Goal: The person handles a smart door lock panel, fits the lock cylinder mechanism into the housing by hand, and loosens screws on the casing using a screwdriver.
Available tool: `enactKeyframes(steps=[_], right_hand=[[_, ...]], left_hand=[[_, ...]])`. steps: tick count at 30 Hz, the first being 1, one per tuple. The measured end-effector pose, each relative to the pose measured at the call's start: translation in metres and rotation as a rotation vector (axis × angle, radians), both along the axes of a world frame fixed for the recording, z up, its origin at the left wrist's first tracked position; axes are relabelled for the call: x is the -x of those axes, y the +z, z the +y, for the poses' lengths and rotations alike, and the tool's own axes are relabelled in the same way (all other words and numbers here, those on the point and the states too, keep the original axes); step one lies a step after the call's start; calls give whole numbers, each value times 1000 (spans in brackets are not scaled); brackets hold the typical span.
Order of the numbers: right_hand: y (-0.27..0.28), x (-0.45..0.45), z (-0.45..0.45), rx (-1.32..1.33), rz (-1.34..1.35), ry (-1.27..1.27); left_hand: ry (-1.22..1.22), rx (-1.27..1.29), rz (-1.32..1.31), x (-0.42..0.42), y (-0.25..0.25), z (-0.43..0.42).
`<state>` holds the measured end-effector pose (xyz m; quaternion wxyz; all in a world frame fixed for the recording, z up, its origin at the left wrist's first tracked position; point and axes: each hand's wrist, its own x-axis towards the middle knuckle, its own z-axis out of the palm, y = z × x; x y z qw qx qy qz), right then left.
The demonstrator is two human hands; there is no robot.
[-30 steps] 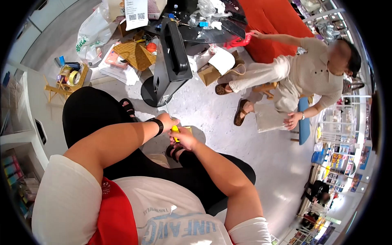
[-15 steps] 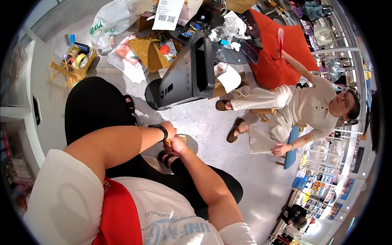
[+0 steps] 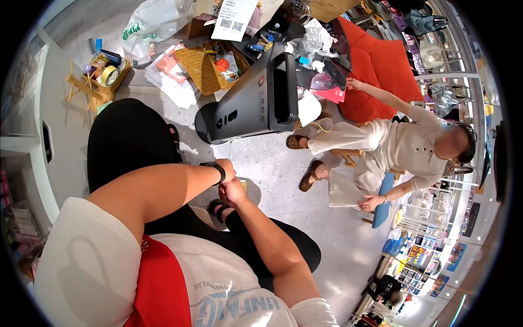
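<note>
My left hand (image 3: 226, 170), with a dark watch at the wrist, is closed and meets my right hand (image 3: 233, 191) above the floor between my knees. The fingers of my right hand are curled too. A small yellowish piece (image 3: 243, 186) shows just beyond the fingers; most of what is between the hands is hidden, and I cannot make out its kind. Beyond the hands stands a tall black case (image 3: 248, 101) with a handle opening at its top and a round base.
A seated person (image 3: 406, 139) across from me holds a pinkish-red flat item (image 3: 332, 94) by a cluttered dark table (image 3: 313, 76). Papers (image 3: 173, 84), a woven basket (image 3: 204, 68), a wooden crate with tape (image 3: 111, 82), a plastic bag (image 3: 155, 27) and a red beanbag (image 3: 376, 60) surround us.
The other person's hand has lowered the pinkish-red item from upright to the table's edge. My hands stay together, barely moved. The view has shifted slightly.
</note>
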<state>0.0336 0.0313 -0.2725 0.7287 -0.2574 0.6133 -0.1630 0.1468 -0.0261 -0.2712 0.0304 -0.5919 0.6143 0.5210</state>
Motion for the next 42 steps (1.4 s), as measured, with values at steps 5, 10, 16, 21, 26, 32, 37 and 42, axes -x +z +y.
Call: enactKeyframes(steps=[5,10,16,21,26,32,37,42], right_hand=[[-4,1,-3,24,120,9],[-35,12,-2,363,503,202],[-8,-3,4,605,834,349],[17,7,-1,224,493,295],[6,56,-10,-248,-376,51],[22,38,0,-32,-19,255],[71,-6,3,318,617,584],[25,31,0,-181,-295,32]], left_hand=[[-41,-73,1,0,4,-4],[-5,-31,101,5,-17,-2],[126,-57,83,6,-17,-3],[281,18,66,5,-29,-4],[217,49,86,5,-39,-6],[470,-109,24,5,-15,-6],[284,-31,16,-11,3,-5],[281,-91,2,-6,-10,-12]])
